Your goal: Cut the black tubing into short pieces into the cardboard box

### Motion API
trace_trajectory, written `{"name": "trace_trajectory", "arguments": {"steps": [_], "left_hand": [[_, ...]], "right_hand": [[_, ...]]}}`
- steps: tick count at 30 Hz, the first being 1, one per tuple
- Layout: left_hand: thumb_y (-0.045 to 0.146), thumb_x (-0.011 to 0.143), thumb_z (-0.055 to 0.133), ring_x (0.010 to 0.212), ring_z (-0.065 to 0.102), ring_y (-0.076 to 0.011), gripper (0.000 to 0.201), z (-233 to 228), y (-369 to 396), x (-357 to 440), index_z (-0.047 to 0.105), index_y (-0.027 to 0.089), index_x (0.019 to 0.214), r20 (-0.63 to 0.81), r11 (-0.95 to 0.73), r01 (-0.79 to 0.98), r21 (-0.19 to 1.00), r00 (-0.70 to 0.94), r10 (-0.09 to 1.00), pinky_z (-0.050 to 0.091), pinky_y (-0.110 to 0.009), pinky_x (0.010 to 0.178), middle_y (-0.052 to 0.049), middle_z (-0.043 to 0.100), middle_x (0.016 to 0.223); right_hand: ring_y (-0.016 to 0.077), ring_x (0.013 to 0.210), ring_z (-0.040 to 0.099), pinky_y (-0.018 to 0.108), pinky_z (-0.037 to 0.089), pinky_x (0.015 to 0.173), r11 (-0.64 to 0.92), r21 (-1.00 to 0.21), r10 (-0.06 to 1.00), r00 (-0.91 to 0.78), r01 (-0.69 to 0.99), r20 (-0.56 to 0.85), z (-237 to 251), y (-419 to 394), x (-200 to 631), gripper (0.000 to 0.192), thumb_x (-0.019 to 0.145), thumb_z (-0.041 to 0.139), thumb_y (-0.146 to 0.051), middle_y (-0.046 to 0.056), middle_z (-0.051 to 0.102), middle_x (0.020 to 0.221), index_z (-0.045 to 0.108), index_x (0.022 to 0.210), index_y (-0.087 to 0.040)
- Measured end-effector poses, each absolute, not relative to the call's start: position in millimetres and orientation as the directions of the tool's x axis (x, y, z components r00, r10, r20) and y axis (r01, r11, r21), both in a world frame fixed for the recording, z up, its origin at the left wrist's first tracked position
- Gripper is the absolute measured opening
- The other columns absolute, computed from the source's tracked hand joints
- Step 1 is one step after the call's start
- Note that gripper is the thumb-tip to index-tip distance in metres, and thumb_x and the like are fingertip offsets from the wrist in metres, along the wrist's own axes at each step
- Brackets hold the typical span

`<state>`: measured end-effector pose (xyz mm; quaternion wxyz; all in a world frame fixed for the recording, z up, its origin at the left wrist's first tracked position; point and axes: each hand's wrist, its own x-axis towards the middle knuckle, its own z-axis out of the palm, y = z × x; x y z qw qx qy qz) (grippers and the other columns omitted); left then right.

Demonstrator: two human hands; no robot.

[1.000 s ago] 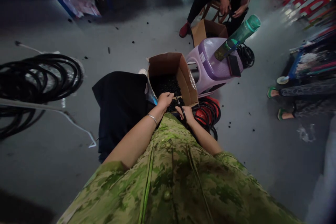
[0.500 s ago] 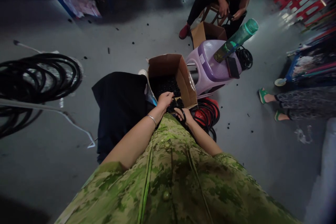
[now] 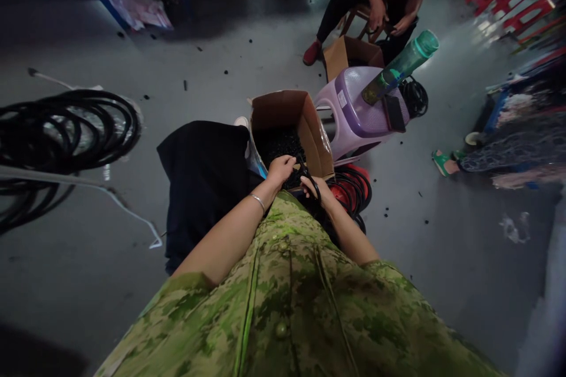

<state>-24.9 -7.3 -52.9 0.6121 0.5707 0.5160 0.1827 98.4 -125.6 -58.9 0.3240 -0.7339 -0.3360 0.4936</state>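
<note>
My left hand (image 3: 282, 169) is over the near edge of an open cardboard box (image 3: 315, 138), its fingers pinched together on something too small and dark to make out. Many small black pieces (image 3: 280, 144) lie inside the box. Just to the right, my right hand (image 3: 313, 187) grips black-handled scissors (image 3: 316, 189), a handle loop showing around the outside of the hand. Their blades point up toward the left fingertips and blend into the dark contents.
Right of the box stands a purple stool (image 3: 347, 123) bearing a green bottle (image 3: 407, 62) and a phone (image 3: 394, 113). Black tubing coils (image 3: 354, 194) lie near my right forearm, more coils (image 3: 66, 129) at left. A co-worker (image 3: 375, 12) sits beyond; another person's foot (image 3: 444, 164) is at right.
My right hand has shifted slightly up and right, and the scissors have turned toward the left hand. At right, the walking person's feet have moved. The seated co-worker's hands have moved slightly.
</note>
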Motion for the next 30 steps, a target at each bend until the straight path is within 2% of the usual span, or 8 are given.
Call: {"name": "trace_trajectory", "arguments": {"steps": [5,11,16,21,30], "left_hand": [[0.029,0.087,0.056,0.065,0.056,-0.0149,0.024,-52.7,-6.7,-25.9,0.073,0.017,0.076,-0.358,0.19,0.394,0.899,0.411,0.839,0.041,-0.023,0.062,-0.002,0.061,0.062],[0.026,0.086,0.056,0.069,0.06,-0.0161,0.022,-50.7,-6.0,-25.9,0.075,0.016,0.081,-0.33,0.153,0.398,0.905,0.426,0.842,0.044,-0.024,0.069,-0.002,0.063,0.065],[0.027,0.085,0.057,0.07,0.06,-0.0162,0.022,-53.2,-6.2,-25.9,0.076,0.015,0.082,-0.316,0.136,0.388,0.912,0.45,0.835,0.045,-0.025,0.069,-0.002,0.064,0.066],[0.027,0.087,0.056,0.069,0.059,-0.0156,0.024,-55.7,-6.4,-26.6,0.076,0.014,0.082,-0.289,0.107,0.377,0.92,0.47,0.834,0.045,-0.025,0.07,-0.003,0.064,0.068],[0.028,0.088,0.053,0.07,0.06,-0.0162,0.026,-55.7,-5.3,-27.2,0.076,0.015,0.085,-0.283,0.039,0.439,0.898,0.506,0.815,0.044,-0.025,0.068,-0.003,0.066,0.07]], "right_hand": [[0.0081,0.046,0.053,0.019,0.039,0.046,-0.556,-0.791,0.828,0.259,0.255,-0.498,-65.0,-123.4,104.0,0.053,0.08,0.061,-0.068,-0.001,0.058,0.058,0.059,0.067,-0.017],[0.0082,0.046,0.053,0.019,0.039,0.047,-0.56,-0.796,0.824,0.257,0.229,-0.505,-61.9,-124.1,103.3,0.053,0.078,0.063,-0.068,-0.002,0.058,0.059,0.061,0.07,-0.016],[0.009,0.049,0.054,0.02,0.04,0.049,-0.563,-0.812,0.821,0.221,0.157,-0.526,-59.4,-124.0,105.5,0.051,0.08,0.062,-0.066,0.0,0.06,0.062,0.063,0.076,-0.015],[0.0093,0.05,0.054,0.021,0.041,0.05,-0.546,-0.798,0.837,0.215,0.257,-0.504,-57.8,-123.9,108.0,0.053,0.079,0.061,-0.068,-0.001,0.058,0.06,0.06,0.069,-0.016],[0.0108,0.052,0.054,0.023,0.04,0.051,-0.541,-0.801,0.84,0.213,0.256,-0.499,-58.0,-126.2,108.6,0.052,0.079,0.062,-0.069,-0.001,0.059,0.063,0.06,0.071,-0.017]]}}
